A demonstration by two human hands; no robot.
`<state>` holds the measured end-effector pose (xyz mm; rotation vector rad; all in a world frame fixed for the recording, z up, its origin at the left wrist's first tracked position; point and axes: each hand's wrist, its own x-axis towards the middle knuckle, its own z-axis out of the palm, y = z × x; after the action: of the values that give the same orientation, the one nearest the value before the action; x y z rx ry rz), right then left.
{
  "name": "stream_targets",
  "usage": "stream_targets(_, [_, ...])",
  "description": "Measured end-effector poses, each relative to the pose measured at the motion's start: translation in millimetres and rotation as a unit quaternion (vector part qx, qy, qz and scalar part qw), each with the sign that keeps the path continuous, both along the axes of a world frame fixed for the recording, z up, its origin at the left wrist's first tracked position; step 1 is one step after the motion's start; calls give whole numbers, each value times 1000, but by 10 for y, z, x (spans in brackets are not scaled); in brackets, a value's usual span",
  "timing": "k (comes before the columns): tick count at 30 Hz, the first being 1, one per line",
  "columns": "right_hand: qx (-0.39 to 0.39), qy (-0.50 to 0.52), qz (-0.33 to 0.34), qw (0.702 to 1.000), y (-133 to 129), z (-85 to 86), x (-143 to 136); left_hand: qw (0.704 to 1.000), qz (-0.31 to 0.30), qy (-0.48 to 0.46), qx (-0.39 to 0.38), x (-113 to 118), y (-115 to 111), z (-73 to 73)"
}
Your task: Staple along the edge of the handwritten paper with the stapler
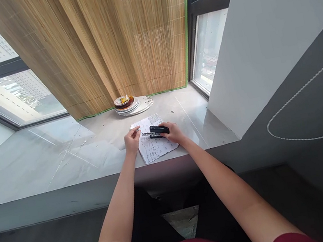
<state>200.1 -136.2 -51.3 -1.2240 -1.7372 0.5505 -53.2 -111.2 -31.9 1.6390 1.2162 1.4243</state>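
Note:
A black stapler (159, 129) is held in my right hand (175, 132), its fingers wrapped round the back end. The stapler is opened, its metal magazine pointing left between the top and the base. Beneath it lie sheets of white paper (155, 151) with handwriting, at the front of the ledge. My left hand (132, 140) is over the paper's left edge, thumb and fingertips pinched together just left of the stapler. Whatever sits in that pinch is too small to make out.
Stacked plates (128, 107) stand at the back of the tiled ledge (102, 141), against a bamboo blind (110, 42). Small dark bits (172, 112) lie right of the paper. A wall (240, 53) rises on the right, with a beaded cord (290, 141) hanging before it.

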Motion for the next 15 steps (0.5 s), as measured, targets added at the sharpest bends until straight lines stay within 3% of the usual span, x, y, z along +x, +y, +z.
stream_targets(10, [-6,-1,-1,1000,-6,12,-2,998,-17,62,11,-3,11,-12])
stream_targets(15, [-5,3,-1,1000,-1,6,0,987,-45,150,23,6,5,5])
